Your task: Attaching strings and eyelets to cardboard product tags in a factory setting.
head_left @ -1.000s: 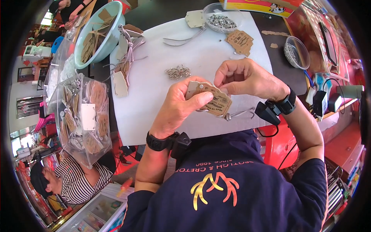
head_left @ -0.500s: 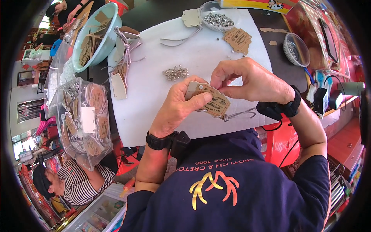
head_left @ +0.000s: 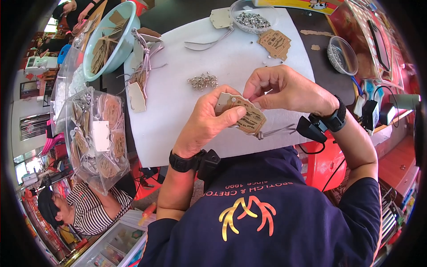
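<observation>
**Both hands meet at a tan tag above the white sheet**

At the far left, a clear bin (head_left: pixel 103 186) full of corded tags stands beyond the left edge of the white sheet (head_left: pixel 169 122). The pale green basin (head_left: pixel 130 35), holding brown cards, is by the sheet's far left corner. Along the left edge lies a bundle of tags with grey cords (head_left: pixel 137 97). Nearer the middle is a loose heap of small metal pieces (head_left: pixel 203 81).

Just on the near side of that heap, the person's left hand (head_left: pixel 205 116) grasps the tan tag (head_left: pixel 251 120), thumb across its front. The tag is tilted above the near half of the sheet, right of its middle; a grey cord (head_left: pixel 279 130) trails from its lower right corner. A clear bowl (head_left: pixel 273 20) of metal pieces sits at the far edge, with a stack of brown tags (head_left: pixel 274 43) beside it.

The right hand (head_left: pixel 284 91) has its fingers bent together at the tag's upper edge; what they pinch, if anything, cannot be told. Farther right, a smaller clear bowl (head_left: pixel 350 66) rests on the dark tabletop (head_left: pixel 327 75).
</observation>
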`<control>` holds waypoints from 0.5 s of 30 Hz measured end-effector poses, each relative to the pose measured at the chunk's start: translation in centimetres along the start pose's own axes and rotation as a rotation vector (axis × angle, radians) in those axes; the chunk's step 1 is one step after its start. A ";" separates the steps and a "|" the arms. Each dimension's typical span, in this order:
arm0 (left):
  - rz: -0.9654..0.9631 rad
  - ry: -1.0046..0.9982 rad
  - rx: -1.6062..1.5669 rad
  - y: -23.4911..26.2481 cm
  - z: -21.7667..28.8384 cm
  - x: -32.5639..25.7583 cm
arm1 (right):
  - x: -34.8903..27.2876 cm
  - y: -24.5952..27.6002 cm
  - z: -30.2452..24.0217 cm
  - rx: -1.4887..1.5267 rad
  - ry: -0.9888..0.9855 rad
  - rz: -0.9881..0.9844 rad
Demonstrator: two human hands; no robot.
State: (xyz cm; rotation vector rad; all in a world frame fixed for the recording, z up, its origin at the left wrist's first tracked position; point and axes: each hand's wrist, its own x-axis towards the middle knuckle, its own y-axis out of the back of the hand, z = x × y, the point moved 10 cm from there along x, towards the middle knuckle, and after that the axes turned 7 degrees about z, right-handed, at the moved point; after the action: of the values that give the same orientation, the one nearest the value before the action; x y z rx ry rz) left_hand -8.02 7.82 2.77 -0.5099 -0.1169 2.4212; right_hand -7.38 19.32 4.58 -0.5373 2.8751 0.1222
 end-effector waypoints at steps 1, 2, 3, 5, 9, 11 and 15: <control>-0.003 -0.001 0.003 0.0 0.0 0.0 | 0.0 0.0 0.0 0.000 0.000 0.000; -0.006 -0.002 0.005 0.0 -0.1 0.0 | -0.1 0.0 0.0 -0.003 0.005 0.005; -0.006 -0.003 0.005 0.0 -0.1 -0.1 | -0.1 0.0 -0.1 -0.007 0.010 0.009; -0.003 -0.009 0.003 0.0 -0.1 -0.2 | -0.1 0.2 0.2 0.029 -0.034 0.012; -0.017 -0.008 0.054 0.3 -0.6 -0.4 | -0.4 0.1 0.8 0.062 -0.111 0.009; -0.015 -0.004 0.098 0.3 -0.8 -0.5 | -0.4 -0.3 0.7 0.033 -0.113 -0.005; -0.037 -0.040 0.079 0.0 -0.4 -0.8 | -0.3 -1.1 0.6 0.012 -0.104 -0.057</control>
State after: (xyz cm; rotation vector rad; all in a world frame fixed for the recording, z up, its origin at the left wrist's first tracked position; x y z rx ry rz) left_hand -7.27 7.32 2.69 -0.4199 -0.0474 2.3899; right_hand -6.62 18.43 4.05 -0.5923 2.7552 0.1200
